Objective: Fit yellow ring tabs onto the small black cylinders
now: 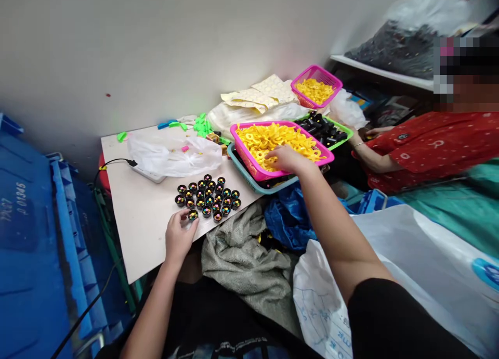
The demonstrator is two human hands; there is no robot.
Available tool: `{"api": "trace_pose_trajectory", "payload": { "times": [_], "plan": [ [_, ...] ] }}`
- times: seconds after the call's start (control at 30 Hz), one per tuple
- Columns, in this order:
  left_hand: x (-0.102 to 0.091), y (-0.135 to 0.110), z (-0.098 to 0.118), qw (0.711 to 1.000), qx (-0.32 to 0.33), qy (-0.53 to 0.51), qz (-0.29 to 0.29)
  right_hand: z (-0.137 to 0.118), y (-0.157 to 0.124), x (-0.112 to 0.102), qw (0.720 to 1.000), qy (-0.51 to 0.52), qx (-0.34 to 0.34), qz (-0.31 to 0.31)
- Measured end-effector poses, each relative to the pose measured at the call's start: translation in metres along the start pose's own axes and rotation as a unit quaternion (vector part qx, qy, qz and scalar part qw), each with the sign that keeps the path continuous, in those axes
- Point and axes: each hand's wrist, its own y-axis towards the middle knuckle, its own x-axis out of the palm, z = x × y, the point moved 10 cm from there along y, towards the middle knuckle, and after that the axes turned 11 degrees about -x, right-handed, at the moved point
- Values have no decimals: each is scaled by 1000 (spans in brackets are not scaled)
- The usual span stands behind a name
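My left hand [180, 235] has its thumb and fingers closed around a small black round piece [193, 215] with a coloured centre, at the near corner of a group. Several more such black round pieces [209, 200] stand close together on the white table [144, 229]. Reaching over to the right, my right hand [286, 158] dips its fingertips among loose yellow plastic pieces [280, 138], some of them ring-shaped. Its fingers look apart, though their tips are partly hidden. A pink basket [253, 164] holds these yellow pieces and rests on a blue-grey tray [257, 187].
Behind are a green basket [345, 135] of black parts and another pink basket [300, 94]. A clear plastic bag [175, 156] lies over a white device [150, 177]. A co-worker in a red shirt [440, 151] sits right. Blue crates [31, 234] stand left; sacks [245, 260] lie below the table.
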Motion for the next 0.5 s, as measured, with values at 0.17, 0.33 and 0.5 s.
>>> {"api": "trace_pose_trajectory", "payload": {
  "times": [0.17,0.33,0.5],
  "plan": [
    [-18,-12,10,996,-19,-80,-20,-2,18,-1,998,-57,-20,18],
    [-12,-23,36,988,29,-131,-78,8,13,-8,997,-27,-17,74],
    [-2,-28,49,972,12,-200,-119,12,19,9,999,-33,-25,3]
  ]
}}
